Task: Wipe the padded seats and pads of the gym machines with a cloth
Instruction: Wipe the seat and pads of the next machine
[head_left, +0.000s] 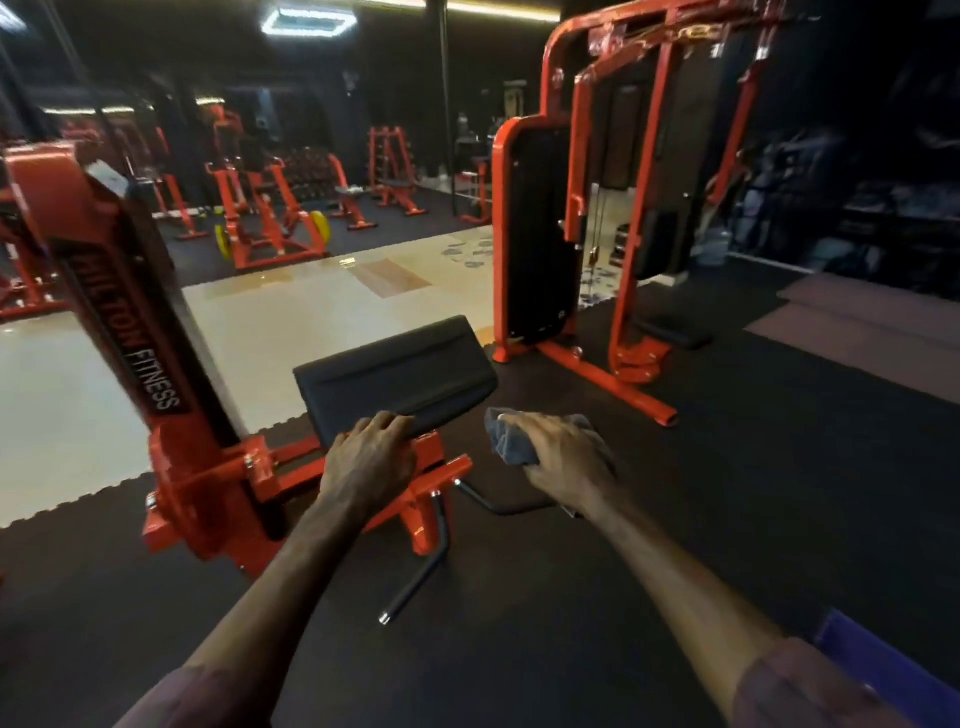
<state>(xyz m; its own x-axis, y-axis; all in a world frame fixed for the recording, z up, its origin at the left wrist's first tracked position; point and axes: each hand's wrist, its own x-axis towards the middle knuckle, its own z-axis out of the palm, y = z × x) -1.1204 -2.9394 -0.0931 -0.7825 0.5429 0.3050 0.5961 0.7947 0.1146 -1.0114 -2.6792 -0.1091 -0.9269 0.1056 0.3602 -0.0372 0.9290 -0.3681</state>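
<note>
Red cable machine seen standing far right on dark rubber floor. Red machine frame marked "FITNESS" seen at left. Black pad mounted on that frame, tilted, centre of view. Left hand laid over pad's near edge, fingers curled onto it. Grey cloth bunched in right hand, fingers wrapped round it, just right of pad, not touching pad.
</note>
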